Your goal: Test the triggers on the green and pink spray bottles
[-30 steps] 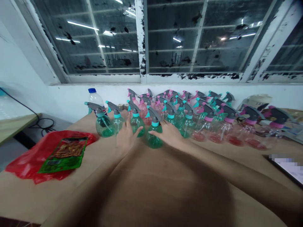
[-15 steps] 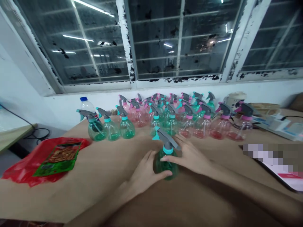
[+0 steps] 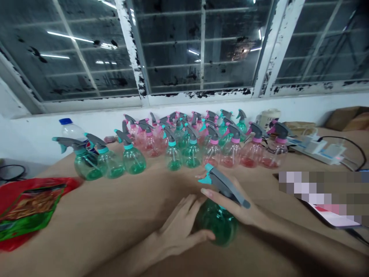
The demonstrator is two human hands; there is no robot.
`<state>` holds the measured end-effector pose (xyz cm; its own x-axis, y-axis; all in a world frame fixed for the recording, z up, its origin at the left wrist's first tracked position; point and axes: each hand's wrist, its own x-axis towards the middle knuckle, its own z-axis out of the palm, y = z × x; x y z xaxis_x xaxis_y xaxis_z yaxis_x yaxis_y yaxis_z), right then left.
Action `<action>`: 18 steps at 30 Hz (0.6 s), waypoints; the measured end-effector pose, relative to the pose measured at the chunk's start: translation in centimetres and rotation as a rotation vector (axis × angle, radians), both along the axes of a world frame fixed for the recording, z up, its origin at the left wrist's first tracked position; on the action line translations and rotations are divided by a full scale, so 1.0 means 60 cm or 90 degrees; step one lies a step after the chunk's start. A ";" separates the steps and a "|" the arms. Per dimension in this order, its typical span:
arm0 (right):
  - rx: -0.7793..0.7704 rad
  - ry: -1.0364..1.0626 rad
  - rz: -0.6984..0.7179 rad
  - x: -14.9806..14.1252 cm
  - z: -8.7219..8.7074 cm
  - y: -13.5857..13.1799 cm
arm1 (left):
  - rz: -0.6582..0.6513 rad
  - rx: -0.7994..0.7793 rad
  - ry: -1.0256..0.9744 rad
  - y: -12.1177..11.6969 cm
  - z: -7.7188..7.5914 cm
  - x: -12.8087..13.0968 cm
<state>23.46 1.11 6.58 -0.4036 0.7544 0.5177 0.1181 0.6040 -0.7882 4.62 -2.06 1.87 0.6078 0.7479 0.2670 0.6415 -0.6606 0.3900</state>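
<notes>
A green spray bottle (image 3: 217,225) with a grey trigger head and teal collar stands on the brown table (image 3: 115,215) close to me. My left hand (image 3: 180,231) cups its round body from the left, thumb under its base. My right hand (image 3: 230,202) wraps round its neck just under the grey trigger. Behind it stand several green and pink spray bottles (image 3: 190,142) in rows below the window.
A red plastic bag with a green snack packet (image 3: 25,211) lies at the left edge. A water bottle with a blue cap (image 3: 70,129) stands at the back left. A phone (image 3: 331,215) lies at the right, a power strip (image 3: 319,148) with cables beyond it.
Both hands have drawn the green spray bottle out of the front row and toward me across the table. The view has swung to the right.
</notes>
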 end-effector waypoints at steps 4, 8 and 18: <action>-0.026 -0.012 0.012 0.001 -0.001 0.011 | 0.024 0.120 0.177 0.050 -0.015 -0.047; -0.016 -0.028 0.013 -0.005 0.007 0.029 | 0.110 0.151 0.249 0.083 -0.029 -0.075; 0.009 -0.018 0.022 -0.024 -0.006 0.079 | 0.165 0.098 0.281 0.077 -0.031 -0.072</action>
